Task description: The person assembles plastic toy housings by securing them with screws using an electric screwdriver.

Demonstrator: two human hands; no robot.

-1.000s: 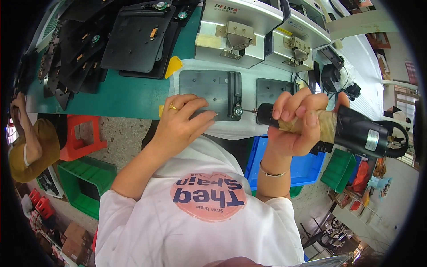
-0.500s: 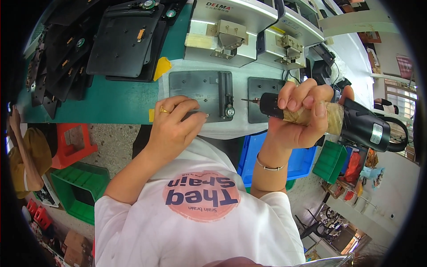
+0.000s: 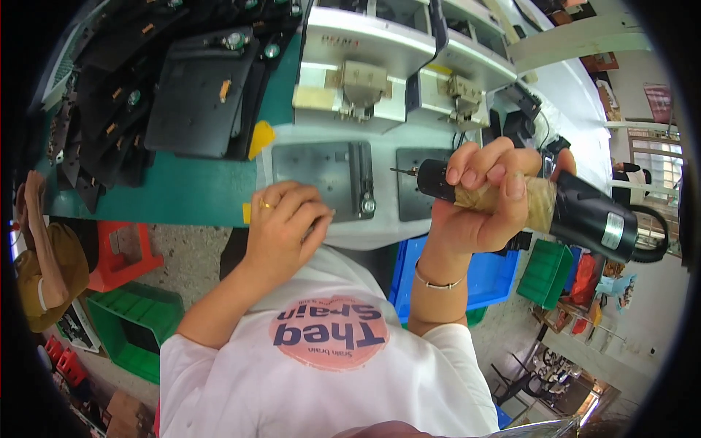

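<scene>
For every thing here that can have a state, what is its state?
Left hand: fingers bent, by the middle plate, contact unclear.
Right hand: closed around the power screwdriver.
Power screwdriver: held, bit pointing left; whether running, unclear.
Middle plate: lying flat on the white covering.
Right plate: lying flat, partly hidden.
Plate pile: stacked, overlapping.
Blue bin: upright, open-topped, partly hidden.
Left green crate: open-topped.

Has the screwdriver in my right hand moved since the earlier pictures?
Yes. Against the round fitting on the black panel nearest your left hand, the screwdriver bit has shifted upward in the picture and slightly right.
</scene>
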